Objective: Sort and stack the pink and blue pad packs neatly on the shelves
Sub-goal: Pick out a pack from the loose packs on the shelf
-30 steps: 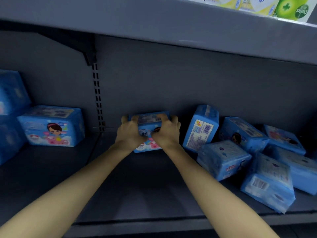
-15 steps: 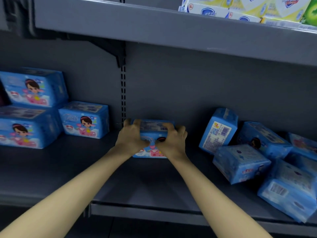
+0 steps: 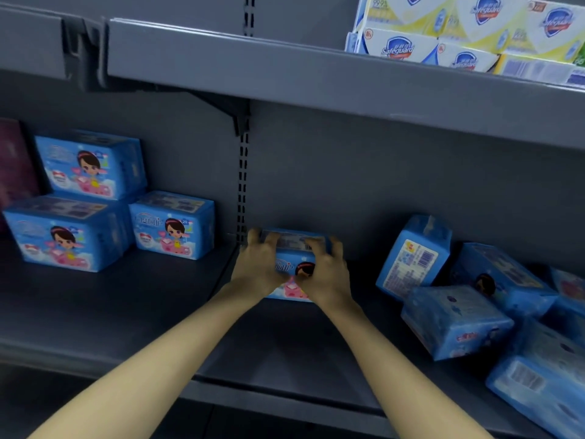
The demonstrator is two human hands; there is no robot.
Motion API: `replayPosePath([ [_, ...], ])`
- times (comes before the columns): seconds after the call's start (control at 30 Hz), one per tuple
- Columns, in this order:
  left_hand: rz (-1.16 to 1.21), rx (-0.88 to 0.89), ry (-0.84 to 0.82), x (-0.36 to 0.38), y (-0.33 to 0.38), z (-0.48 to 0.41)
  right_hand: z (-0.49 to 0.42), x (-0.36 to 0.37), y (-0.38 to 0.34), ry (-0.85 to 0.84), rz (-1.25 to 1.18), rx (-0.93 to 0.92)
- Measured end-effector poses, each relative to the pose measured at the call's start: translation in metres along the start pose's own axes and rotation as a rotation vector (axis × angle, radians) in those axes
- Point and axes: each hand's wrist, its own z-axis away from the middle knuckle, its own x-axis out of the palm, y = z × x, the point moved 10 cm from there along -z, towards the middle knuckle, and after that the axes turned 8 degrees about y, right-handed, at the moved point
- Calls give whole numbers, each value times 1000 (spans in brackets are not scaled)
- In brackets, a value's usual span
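Both hands are on one blue pad pack point(image 3: 292, 258), which sits on the grey shelf point(image 3: 126, 312) close to the back wall, just right of the slotted upright point(image 3: 243, 185). The left hand point(image 3: 259, 267) grasps its left end and the right hand point(image 3: 326, 274) its right end, with fingers curled over the top edge.

Out at nine o'clock from that pack, well apart, stands a tidy group with printed faces forward. The lower pack point(image 3: 63, 232) and the neighbour pack point(image 3: 174, 224) sit side by side, and a top pack point(image 3: 88, 166) is stacked on the lower one. At the far nine o'clock edge is a dark maroon pack point(image 3: 12, 163).

From three round to five o'clock lies a loose heap of blue packs point(image 3: 456, 321), tilted and resting on one another. Nearest the hands is a leaning pack point(image 3: 414, 258) with its barcode label outward.

Up at one o'clock, the upper shelf point(image 3: 316, 77) carries white-and-yellow soap packs point(image 3: 459, 33).
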Motion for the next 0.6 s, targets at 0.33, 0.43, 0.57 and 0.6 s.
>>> replayPosePath([
  [0.33, -30, -10, 66, -24, -14, 8, 3, 8, -31, 7, 16, -97],
  [0.43, -28, -9, 95, -37, -20, 9, 2, 9, -43, 13, 0, -114],
  [0.57, -12, -2, 102, -49, -28, 9, 2, 11, -57, 19, -10, -129],
  [0.6, -17, 3, 102, -51, -30, 9, 2, 11, -60, 23, -14, -128],
])
